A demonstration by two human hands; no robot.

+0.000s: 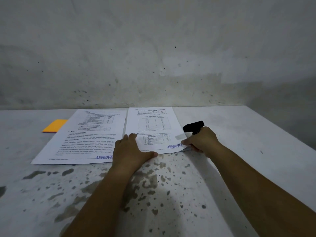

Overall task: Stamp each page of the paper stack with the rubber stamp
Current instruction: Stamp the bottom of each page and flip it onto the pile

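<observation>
Stamp (pixel 193 126) gripped in right hand (pixel 201 141) | left hand (pixel 130 149) flat on paper stack (pixel 153 130) | stained grey table (pixel 153 194)

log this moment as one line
left hand flat on right page | right hand holds stamp, pinches page corner | both pages stamped

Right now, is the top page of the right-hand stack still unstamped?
No: the top page of the right-hand stack already bears a blue APPROVED mark near its lower right corner.
</observation>
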